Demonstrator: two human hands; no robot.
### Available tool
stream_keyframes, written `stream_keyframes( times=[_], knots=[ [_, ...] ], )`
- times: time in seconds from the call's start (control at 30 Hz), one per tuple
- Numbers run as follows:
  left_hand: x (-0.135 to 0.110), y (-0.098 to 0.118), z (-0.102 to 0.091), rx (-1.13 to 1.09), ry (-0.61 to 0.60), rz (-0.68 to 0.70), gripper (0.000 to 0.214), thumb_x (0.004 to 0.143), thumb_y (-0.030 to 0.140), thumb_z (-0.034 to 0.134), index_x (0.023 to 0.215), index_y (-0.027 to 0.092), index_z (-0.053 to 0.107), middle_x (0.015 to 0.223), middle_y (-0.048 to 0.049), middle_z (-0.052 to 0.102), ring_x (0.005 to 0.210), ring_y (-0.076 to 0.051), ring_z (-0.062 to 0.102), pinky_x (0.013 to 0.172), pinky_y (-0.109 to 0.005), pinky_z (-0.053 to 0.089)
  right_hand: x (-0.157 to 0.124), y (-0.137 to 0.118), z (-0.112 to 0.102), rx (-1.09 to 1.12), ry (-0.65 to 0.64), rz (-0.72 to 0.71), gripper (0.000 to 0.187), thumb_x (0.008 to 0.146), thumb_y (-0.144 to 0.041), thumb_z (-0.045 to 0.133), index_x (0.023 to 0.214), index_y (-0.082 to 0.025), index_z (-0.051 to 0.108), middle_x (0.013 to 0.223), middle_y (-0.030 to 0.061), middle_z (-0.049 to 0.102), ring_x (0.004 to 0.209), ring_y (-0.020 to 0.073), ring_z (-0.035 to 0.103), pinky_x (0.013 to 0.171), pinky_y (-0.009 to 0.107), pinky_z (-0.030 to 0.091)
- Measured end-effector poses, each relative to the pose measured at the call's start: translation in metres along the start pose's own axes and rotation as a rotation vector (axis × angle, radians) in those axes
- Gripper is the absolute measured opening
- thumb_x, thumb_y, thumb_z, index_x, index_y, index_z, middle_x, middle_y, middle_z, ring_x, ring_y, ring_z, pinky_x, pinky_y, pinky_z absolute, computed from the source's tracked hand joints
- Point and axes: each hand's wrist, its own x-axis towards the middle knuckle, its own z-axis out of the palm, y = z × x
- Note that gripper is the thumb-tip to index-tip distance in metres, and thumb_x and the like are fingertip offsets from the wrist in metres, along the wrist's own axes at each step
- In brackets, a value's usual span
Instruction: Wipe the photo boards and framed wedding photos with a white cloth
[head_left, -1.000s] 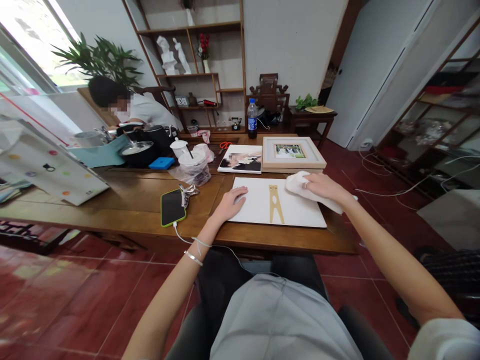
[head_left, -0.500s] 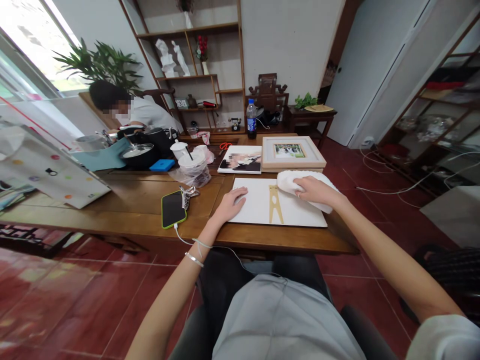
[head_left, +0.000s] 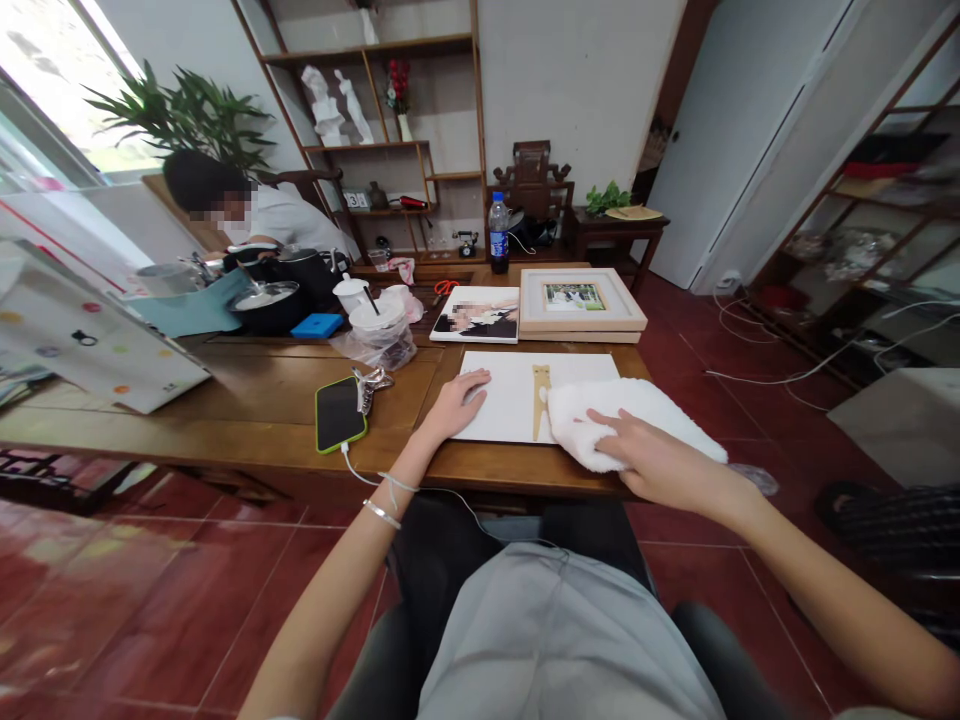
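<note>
My left hand (head_left: 457, 404) rests with fingers stretched out on the left edge of a white board (head_left: 504, 392) lying on the wooden table. In my right hand (head_left: 656, 458) is a fluffy white towel (head_left: 660, 405), pressed on the board's lower right part and hanging past its front and right edges. Between the hands, a flat tan stand-like piece (head_left: 541, 380) lies on the board. The towel hides its right leg.
Behind the board are a photo panel (head_left: 477, 317) and a framed picture (head_left: 585, 310). A charging phone (head_left: 339, 418), its cable, and a bagged cup (head_left: 377, 325) lie left. A cola bottle (head_left: 498, 240) stands farther back. Another person (head_left: 277, 215) bends over at the far left.
My right hand has brought the towel from the board's upper right toward me, down to its front right corner, covering part of the tan piece. My left hand stays on the board's left edge.
</note>
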Motion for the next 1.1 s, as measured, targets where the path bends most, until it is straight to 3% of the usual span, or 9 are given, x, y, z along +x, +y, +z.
stream_keyframes(
  times=[0.17,0.27,0.37,0.47,0.57,0.7,0.97,1.1],
  knots=[
    [0.000,-0.001,0.001,-0.003,0.003,0.001,0.028,0.083,0.023,0.050,0.107,0.018,0.064,0.121,-0.0082,0.062,0.120,-0.022,0.053,0.107,-0.041,0.037,0.013,0.014,-0.007,0.056,-0.018,0.067,0.036,0.064,-0.002,0.043,0.088,-0.023,0.061,0.099,0.0105,0.066,0.117,0.0262,0.052,0.096,0.038,0.038],
    [0.000,-0.003,0.001,0.000,0.004,0.001,0.028,0.083,0.023,0.050,0.107,0.018,0.064,0.122,-0.0081,0.062,0.120,-0.021,0.053,0.107,-0.041,0.037,0.041,0.033,0.007,0.069,0.077,0.083,0.033,0.071,-0.008,0.046,0.098,-0.019,0.061,0.117,0.0118,0.061,0.126,0.0281,0.042,0.103,0.042,0.031],
    [0.000,-0.004,0.001,0.002,0.000,0.008,0.029,0.084,0.023,0.050,0.109,0.016,0.064,0.123,-0.0093,0.061,0.120,-0.021,0.052,0.107,-0.039,0.036,0.071,0.048,0.022,0.054,0.195,0.106,0.028,0.086,-0.025,0.043,0.105,-0.015,0.061,0.133,0.0144,0.051,0.134,0.0284,0.029,0.108,0.047,0.021],
    [-0.001,-0.004,0.001,-0.003,-0.002,0.015,0.030,0.084,0.023,0.050,0.110,0.015,0.063,0.123,-0.0103,0.061,0.120,-0.020,0.052,0.107,-0.039,0.036,0.096,0.054,0.031,0.037,0.265,0.157,0.040,0.092,-0.038,0.036,0.112,-0.013,0.060,0.138,0.0176,0.045,0.135,0.0293,0.026,0.108,0.052,0.020],
    [-0.001,-0.004,0.000,-0.001,-0.008,0.009,0.029,0.084,0.023,0.050,0.110,0.017,0.063,0.124,-0.0089,0.061,0.121,-0.021,0.052,0.108,-0.040,0.036,0.107,0.052,0.034,0.035,0.277,0.155,0.040,0.092,-0.036,0.036,0.116,-0.013,0.058,0.140,0.0167,0.043,0.136,0.0288,0.025,0.108,0.053,0.018],
    [0.000,-0.004,0.001,0.010,-0.012,-0.002,0.029,0.084,0.023,0.050,0.109,0.019,0.063,0.124,-0.0075,0.061,0.121,-0.020,0.052,0.108,-0.040,0.036,0.095,0.039,0.032,0.052,0.263,0.095,0.034,0.089,-0.025,0.039,0.113,-0.016,0.061,0.141,0.0139,0.042,0.136,0.0285,0.025,0.107,0.056,0.018],
    [0.000,-0.002,0.001,-0.012,0.006,0.006,0.028,0.083,0.023,0.051,0.107,0.017,0.064,0.121,-0.0098,0.062,0.120,-0.022,0.053,0.107,-0.040,0.037,0.024,-0.003,0.022,0.121,0.156,-0.105,0.030,0.078,-0.013,0.045,0.096,-0.023,0.067,0.144,0.0061,0.038,0.139,0.0227,0.019,0.111,0.052,0.014],
    [0.000,-0.003,0.001,-0.002,-0.002,0.009,0.028,0.084,0.023,0.051,0.108,0.017,0.064,0.122,-0.0097,0.062,0.120,-0.022,0.052,0.107,-0.041,0.036,0.022,-0.002,0.020,0.141,0.147,-0.102,0.026,0.081,-0.017,0.046,0.095,-0.021,0.067,0.142,0.0088,0.042,0.138,0.0217,0.021,0.113,0.050,0.015]
  ],
)
